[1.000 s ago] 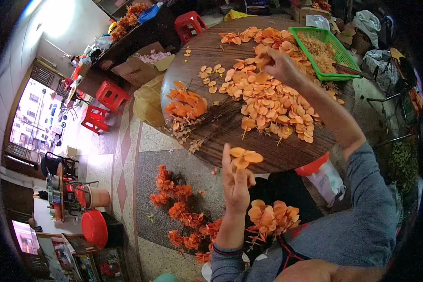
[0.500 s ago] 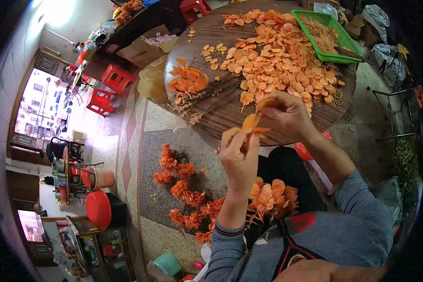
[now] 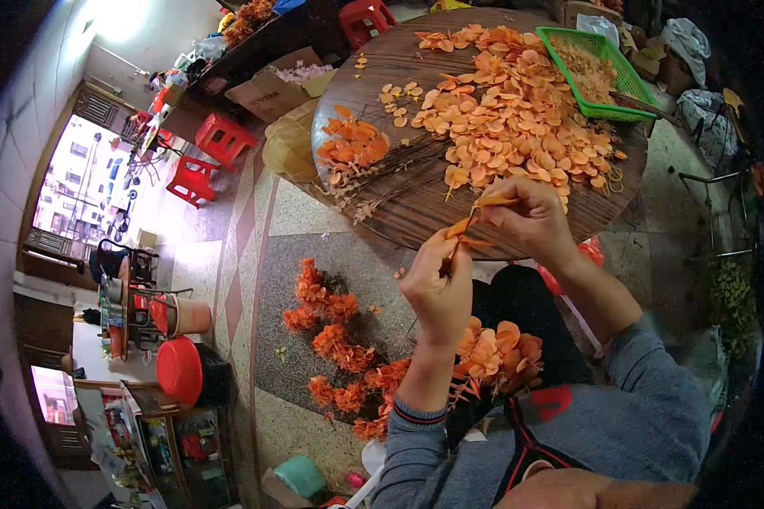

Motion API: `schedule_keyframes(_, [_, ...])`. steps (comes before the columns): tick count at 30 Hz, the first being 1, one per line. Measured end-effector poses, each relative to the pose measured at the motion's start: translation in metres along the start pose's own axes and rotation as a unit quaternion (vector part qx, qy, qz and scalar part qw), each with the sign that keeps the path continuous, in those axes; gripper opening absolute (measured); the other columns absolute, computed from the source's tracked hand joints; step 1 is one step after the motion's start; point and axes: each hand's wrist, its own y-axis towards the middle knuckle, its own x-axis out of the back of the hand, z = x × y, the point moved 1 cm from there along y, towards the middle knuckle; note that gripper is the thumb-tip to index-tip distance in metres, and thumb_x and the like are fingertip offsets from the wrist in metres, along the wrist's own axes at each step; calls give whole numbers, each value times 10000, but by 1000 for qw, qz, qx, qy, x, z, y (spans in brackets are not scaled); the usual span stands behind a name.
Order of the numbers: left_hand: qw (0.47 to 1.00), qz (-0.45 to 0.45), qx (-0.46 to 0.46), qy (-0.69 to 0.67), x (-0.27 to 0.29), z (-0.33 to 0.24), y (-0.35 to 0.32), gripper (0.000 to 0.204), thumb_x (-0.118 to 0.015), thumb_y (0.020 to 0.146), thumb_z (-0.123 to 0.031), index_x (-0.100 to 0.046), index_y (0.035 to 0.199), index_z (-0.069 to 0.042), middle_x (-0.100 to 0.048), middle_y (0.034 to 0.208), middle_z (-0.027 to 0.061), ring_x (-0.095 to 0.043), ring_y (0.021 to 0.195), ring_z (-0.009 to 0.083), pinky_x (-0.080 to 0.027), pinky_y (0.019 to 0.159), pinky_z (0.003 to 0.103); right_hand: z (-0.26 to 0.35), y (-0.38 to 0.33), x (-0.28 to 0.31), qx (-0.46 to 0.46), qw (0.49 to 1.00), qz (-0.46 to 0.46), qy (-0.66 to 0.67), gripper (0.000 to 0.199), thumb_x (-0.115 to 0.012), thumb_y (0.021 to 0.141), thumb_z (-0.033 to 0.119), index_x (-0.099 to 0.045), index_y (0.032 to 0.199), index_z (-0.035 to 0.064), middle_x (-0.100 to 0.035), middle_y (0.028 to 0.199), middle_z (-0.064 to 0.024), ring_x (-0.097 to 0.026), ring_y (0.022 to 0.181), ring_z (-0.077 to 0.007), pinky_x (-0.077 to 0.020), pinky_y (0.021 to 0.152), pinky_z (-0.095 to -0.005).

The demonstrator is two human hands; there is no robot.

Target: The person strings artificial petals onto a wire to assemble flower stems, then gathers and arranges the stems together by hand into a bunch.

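My left hand (image 3: pixel 438 287) is closed in a pinch on a thin stem with orange artificial petals (image 3: pixel 459 229) at its tip. Close by on the upper right, my right hand (image 3: pixel 530 222) pinches a single orange petal (image 3: pixel 495 202) next to that stem. The fingers partly hide where stem and petal meet. Both hands are over the near edge of a round wooden table (image 3: pixel 390 55). Beyond them a large heap of loose orange petals (image 3: pixel 518 123) covers much of the tabletop. Orange artificial flowers (image 3: pixel 501 349) rest at my lap beside my left forearm.
Brown dry-looking stems (image 3: pixel 399 165) lie left of the heap, near an orange leafy bunch (image 3: pixel 356 140). A green basket (image 3: pixel 624 81) stands at the far right. Fluffy orange flower stems (image 3: pixel 338 339) spread on the floor at left. Red stools (image 3: pixel 221 140) stand farther left.
The view has shifted slightly, so the room appears farther right. The petals in both hands have turned and now look thinner, nearly edge-on. Both hands keep their pinch.
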Motion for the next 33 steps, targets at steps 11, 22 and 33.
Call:
schedule_keyframes(11, [999,-13,45,-13,-1,3,-6,117,-590,785,50,-640,890,43,-666,864,111,-574,656,63,-466,569,206,1,-6,-1,-31,999,-3,43,89,-612,800,-15,-595,887,-4,-584,850,-15,-530,770,-62,-443,695,-201])
schedule_keyframes(22, [993,-27,102,-47,-5,-9,-11,71,-587,808,25,-623,858,59,-657,889,121,-588,692,95,-478,603,228,4,-19,-2,215,950,-13,-226,188,-660,743,-14,-603,917,29,-623,928,-119,-634,794,-188,-512,650,-275])
schedule_keyframes(33, [998,-44,27,-41,-19,-4,-15,35,-586,801,38,-589,832,55,-636,881,159,-614,747,180,-489,676,278,-1,-21,-3,238,941,-30,-239,178,-697,724,34,-613,882,29,-625,923,-127,-652,789,-230,-529,653,-286])
